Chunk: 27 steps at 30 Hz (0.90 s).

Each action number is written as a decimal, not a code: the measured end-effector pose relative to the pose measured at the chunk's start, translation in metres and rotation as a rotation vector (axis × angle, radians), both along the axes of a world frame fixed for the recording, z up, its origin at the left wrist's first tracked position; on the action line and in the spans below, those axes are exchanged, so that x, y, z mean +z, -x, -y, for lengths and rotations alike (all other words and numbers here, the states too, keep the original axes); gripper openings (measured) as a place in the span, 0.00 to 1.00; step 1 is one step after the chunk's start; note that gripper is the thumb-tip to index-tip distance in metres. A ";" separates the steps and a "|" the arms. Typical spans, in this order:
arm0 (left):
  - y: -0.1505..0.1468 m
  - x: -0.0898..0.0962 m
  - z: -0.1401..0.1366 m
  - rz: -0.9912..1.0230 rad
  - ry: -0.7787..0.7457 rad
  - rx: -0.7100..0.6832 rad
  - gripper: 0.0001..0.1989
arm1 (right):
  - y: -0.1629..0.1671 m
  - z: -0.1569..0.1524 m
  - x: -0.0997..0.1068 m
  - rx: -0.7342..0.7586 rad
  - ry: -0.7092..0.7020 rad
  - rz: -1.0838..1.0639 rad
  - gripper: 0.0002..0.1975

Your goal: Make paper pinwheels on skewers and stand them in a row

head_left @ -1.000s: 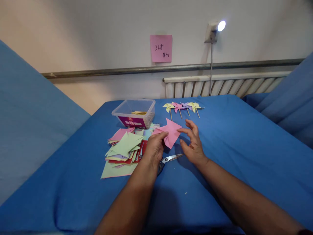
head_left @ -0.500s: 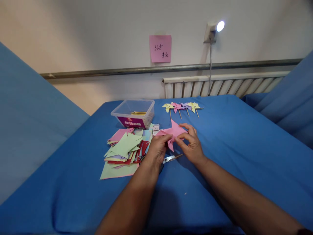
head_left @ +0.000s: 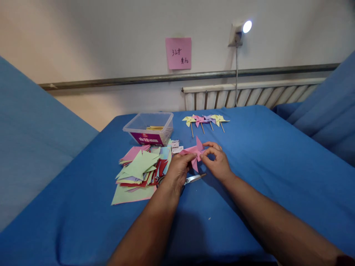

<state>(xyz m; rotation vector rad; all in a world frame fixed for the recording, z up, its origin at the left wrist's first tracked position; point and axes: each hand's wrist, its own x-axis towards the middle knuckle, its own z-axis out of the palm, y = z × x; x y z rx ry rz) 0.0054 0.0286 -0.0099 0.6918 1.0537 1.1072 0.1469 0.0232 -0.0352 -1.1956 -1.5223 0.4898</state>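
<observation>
Blue-covered table (head_left: 266, 210) spans most of my view, bearing a clear plastic box (head_left: 138, 123) and, just in front, a pile of cut paper (head_left: 141, 166). I note left hand (head_left: 177, 169) and right hand (head_left: 220, 162) both pinching a pink paper pinwheel (head_left: 197, 149) between thumb and fingers, above the table, near the scissors (head_left: 195, 178) lying beside the left hand.

Pink ppr pinwheel (head_left: 198, 148), pt. folded
</observation>
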 end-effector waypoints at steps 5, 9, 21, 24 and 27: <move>-0.002 0.003 0.001 0.017 0.017 0.000 0.12 | 0.001 0.000 0.000 0.002 0.008 0.008 0.07; -0.004 0.005 0.002 -0.011 0.050 0.011 0.11 | 0.001 0.001 0.001 -0.002 0.008 0.016 0.07; -0.003 0.005 0.002 -0.024 0.033 0.010 0.10 | 0.002 0.003 0.005 -0.018 -0.039 0.066 0.07; -0.003 0.004 0.001 -0.051 0.032 0.020 0.10 | 0.003 0.004 0.006 -0.028 -0.052 0.079 0.06; -0.003 0.003 0.001 -0.058 0.036 0.013 0.10 | 0.003 0.005 0.007 -0.038 -0.055 0.083 0.06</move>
